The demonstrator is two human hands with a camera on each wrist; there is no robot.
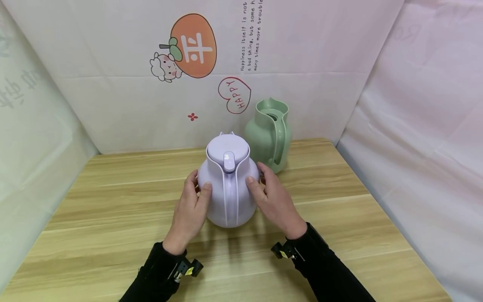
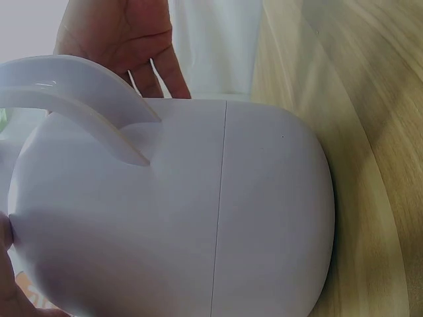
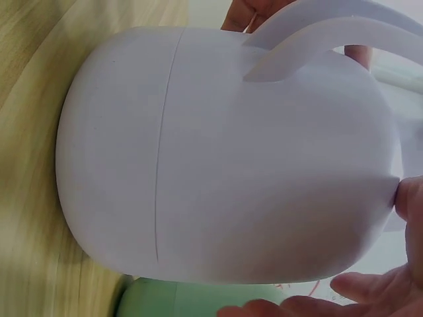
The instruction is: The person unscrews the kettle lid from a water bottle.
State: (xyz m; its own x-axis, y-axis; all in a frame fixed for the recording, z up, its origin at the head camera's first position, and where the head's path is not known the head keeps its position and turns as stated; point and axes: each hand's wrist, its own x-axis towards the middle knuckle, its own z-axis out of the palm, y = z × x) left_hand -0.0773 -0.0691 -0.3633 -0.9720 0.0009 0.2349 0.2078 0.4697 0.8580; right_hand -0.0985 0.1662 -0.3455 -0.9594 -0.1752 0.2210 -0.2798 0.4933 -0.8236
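Note:
A lavender thermos jug (image 1: 216, 201) with a lid and a lever on top stands upright on the wooden table, its handle turned towards me. My left hand (image 1: 190, 209) holds its left side, thumb on the near face. On the opposite side my right hand (image 1: 277, 205) holds it the same way, with the thumb near the handle. Both wrist views show the jug's body (image 2: 271, 198) close up, a seam running round it. Behind and to the right is a green jug (image 1: 260, 138), its top uncovered and a dark round opening visible inside the rim.
The table (image 1: 132, 201) has light wood grain. A white printed cloth (image 1: 124, 113) hangs along its back edge, with more white cloth at both sides. The green jug stands just beyond my right fingers, near the back edge.

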